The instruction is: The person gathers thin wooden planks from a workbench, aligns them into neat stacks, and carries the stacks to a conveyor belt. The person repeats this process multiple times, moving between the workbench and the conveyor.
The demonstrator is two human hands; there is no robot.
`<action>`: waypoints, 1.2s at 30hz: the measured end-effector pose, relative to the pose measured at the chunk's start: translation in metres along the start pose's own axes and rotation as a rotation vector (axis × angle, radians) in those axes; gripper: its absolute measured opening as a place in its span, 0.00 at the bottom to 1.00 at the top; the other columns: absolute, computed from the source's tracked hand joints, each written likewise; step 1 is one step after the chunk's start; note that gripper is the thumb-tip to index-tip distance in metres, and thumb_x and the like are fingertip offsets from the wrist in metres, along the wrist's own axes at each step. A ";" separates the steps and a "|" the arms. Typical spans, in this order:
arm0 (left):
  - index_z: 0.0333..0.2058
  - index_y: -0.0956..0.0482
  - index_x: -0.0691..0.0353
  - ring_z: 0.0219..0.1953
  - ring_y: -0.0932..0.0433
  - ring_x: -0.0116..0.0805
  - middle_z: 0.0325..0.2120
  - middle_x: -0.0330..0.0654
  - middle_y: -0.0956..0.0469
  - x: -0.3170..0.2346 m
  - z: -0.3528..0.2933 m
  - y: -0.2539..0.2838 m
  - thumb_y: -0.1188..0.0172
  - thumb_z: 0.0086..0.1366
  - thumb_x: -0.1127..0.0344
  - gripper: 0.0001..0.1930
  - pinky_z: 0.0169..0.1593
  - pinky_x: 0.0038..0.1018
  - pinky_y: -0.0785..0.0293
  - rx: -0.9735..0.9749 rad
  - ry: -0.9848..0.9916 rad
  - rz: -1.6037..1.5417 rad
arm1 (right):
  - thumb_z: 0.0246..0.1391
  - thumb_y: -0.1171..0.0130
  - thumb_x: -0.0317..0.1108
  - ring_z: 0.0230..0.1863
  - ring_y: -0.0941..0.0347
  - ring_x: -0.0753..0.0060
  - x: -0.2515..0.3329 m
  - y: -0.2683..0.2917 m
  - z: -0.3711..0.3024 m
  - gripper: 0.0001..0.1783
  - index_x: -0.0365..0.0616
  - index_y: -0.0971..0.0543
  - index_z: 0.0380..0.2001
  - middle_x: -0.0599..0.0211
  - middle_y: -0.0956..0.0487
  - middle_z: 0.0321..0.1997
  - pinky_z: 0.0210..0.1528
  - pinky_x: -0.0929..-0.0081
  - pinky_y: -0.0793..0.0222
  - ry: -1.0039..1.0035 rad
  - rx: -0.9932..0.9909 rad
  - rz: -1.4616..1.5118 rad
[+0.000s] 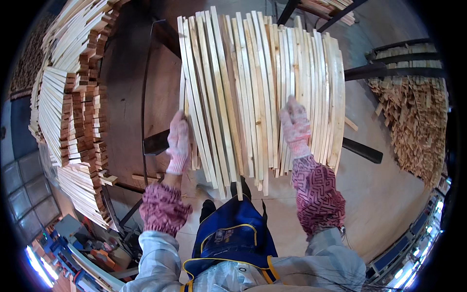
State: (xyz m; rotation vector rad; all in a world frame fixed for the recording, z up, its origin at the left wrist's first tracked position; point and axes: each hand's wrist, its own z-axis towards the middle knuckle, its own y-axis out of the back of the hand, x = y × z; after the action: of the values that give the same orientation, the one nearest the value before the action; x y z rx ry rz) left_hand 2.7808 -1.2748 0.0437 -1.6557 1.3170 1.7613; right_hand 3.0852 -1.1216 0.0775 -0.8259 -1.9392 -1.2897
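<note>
A wide layer of long, pale wooden strips (253,92) lies side by side in front of me, their near ends uneven. My left hand (179,141), in a pinkish-white knit glove, rests along the layer's left edge with its fingers stretched out against the outermost strips. Gloved the same way, my right hand (296,126) lies on top of the strips right of the middle, fingers extended forward. It does not look closed around any strip. One strip (239,187) sticks out toward me beyond the others.
Dark metal bars (362,150) support the layer and jut out on both sides. Tall stacks of wooden strips (82,121) stand at left. A large pile of strips (413,112) is at right. My blue apron (228,233) is close to the near ends.
</note>
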 end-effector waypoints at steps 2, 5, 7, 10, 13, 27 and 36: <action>0.61 0.37 0.65 0.56 0.31 0.38 0.54 0.49 0.30 0.016 0.018 -0.029 0.52 0.69 0.48 0.30 0.60 0.31 0.37 -0.158 -0.001 -0.059 | 0.53 0.38 0.39 0.62 0.36 0.55 0.000 -0.031 0.005 0.39 0.37 0.40 0.64 0.47 0.35 0.63 0.61 0.67 0.38 0.073 -0.100 0.064; 0.63 0.41 0.64 0.56 0.32 0.37 0.55 0.49 0.32 0.000 0.025 -0.044 0.52 0.70 0.53 0.29 0.59 0.29 0.36 -0.216 0.114 -0.267 | 0.50 0.36 0.32 0.62 0.36 0.56 0.001 -0.049 0.014 0.46 0.41 0.49 0.68 0.50 0.38 0.66 0.61 0.67 0.36 0.126 -0.128 0.315; 0.62 0.43 0.65 0.54 0.31 0.36 0.53 0.48 0.31 -0.034 0.016 -0.041 0.51 0.70 0.59 0.26 0.57 0.28 0.35 -0.146 0.233 -0.489 | 0.50 0.37 0.30 0.63 0.36 0.58 0.009 -0.045 0.005 0.50 0.41 0.54 0.70 0.50 0.39 0.66 0.60 0.68 0.35 0.072 -0.023 0.404; 0.61 0.39 0.65 0.61 0.37 0.42 0.60 0.50 0.35 0.023 0.001 -0.013 0.54 0.71 0.55 0.26 0.66 0.32 0.45 0.030 0.061 -0.062 | 0.49 0.41 0.30 0.54 0.28 0.62 0.051 -0.029 -0.033 0.51 0.40 0.59 0.70 0.46 0.30 0.57 0.54 0.72 0.28 -0.105 0.328 0.581; 0.63 0.40 0.64 0.67 0.44 0.44 0.64 0.53 0.41 -0.066 -0.029 -0.004 0.63 0.73 0.47 0.30 0.69 0.30 0.52 0.365 0.494 -0.118 | 0.56 0.48 0.37 0.46 0.22 0.58 -0.023 -0.016 -0.064 0.50 0.42 0.68 0.70 0.45 0.21 0.42 0.52 0.70 0.27 -0.181 0.325 0.557; 0.64 0.43 0.66 0.63 0.38 0.43 0.61 0.54 0.36 -0.048 -0.289 0.095 0.61 0.70 0.40 0.36 0.65 0.33 0.45 0.278 0.099 -0.410 | 0.48 0.43 0.25 0.45 0.27 0.66 -0.020 0.009 -0.331 0.46 0.46 0.51 0.69 0.58 0.30 0.56 0.42 0.73 0.25 -0.057 0.224 0.391; 0.65 0.44 0.64 0.60 0.35 0.39 0.58 0.52 0.32 -0.116 -0.532 0.260 0.55 0.67 0.37 0.39 0.63 0.32 0.41 -0.206 -0.052 -0.615 | 0.51 0.42 0.30 0.40 0.27 0.69 0.114 -0.024 -0.497 0.45 0.45 0.52 0.70 0.58 0.27 0.50 0.42 0.76 0.25 0.435 0.556 0.323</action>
State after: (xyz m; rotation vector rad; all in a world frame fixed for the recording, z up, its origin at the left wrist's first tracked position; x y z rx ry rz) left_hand 2.8983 -1.7997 0.3178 -1.8476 0.5192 1.5711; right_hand 3.0879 -1.5794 0.3039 -0.4940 -1.6070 -0.6210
